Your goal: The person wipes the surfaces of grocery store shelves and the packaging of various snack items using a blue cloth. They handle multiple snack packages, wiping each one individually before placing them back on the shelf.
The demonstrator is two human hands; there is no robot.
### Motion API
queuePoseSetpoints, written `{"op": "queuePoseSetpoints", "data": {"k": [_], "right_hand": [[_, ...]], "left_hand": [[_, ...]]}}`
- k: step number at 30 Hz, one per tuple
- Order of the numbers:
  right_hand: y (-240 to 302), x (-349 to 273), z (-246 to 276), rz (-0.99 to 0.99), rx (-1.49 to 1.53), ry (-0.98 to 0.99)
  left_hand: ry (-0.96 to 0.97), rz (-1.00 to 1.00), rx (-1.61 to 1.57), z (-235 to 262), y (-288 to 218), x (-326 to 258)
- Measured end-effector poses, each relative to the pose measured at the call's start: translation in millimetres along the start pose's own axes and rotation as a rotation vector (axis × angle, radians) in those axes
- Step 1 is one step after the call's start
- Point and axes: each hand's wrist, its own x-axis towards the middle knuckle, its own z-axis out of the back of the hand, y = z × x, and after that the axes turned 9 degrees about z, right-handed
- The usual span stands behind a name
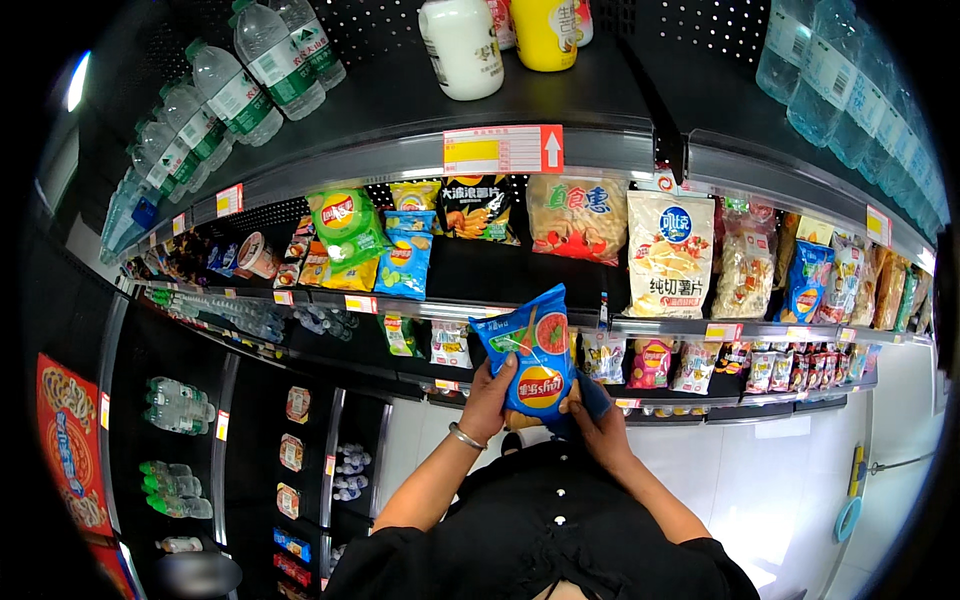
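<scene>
Dark shelving (600, 95) is curving across the view, its long front edges bending toward the rim, while a pale, shiny floor (750, 450) is spreading below on the right. Along the upper shelf's lip a red-bordered price card (503, 150) is sitting, with bottles (233, 92) lining up behind the edge at the left.

Just in front of the middle shelf's edge (475, 309), near the centre, a blue snack bag (538, 350) is standing nearly upright between the two hands, leaning a little. Its top corners are overlapping that edge in the view; whether they are touching it, I cannot tell. The left hand (487, 405) is gripping the bag's left side, its thumb pressing on the front, and a metal bangle (467, 436) is circling the wrist. The right hand (600, 428) is pinching the lower right side; on both hands, the fingers behind the bag are hiding from sight.

Beyond the bag, a dark stretch of the middle shelf is showing between a blue bag (410, 262) on the left and a large white bag (670, 255) on the right, giving room there. Farther back over this stretch, a black bag (477, 212) and a clear bag with red print (578, 222) are standing. A green bag (347, 230) is crowding the left side. Both forearms are rising beside the black shirt (560, 530), with floor showing to either side.
</scene>
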Motion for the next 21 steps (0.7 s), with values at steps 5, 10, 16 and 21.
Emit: {"op": "queuePoseSetpoints", "data": {"k": [5,10,16,21], "right_hand": [[9.8,5.4,0.0,-0.074,-0.130,0.053],[-3.6,-5.0,-8.2,-0.094,-0.152,0.134],[-25.5,-7.8,-11.8,-0.120,-0.102,0.117],[-9.1,1.0,-9.8,-0.154,-0.141,0.122]], "left_hand": [[-0.030,-0.063,-0.011,-1.4,7.4,-1.7],[-0.152,-0.203,-0.031,19.1,1.2,27.1],[-0.248,-0.359,0.047,32.2,-49.0,50.5],[-0.303,-0.661,0.288,60.1,-97.4,91.5]]}}
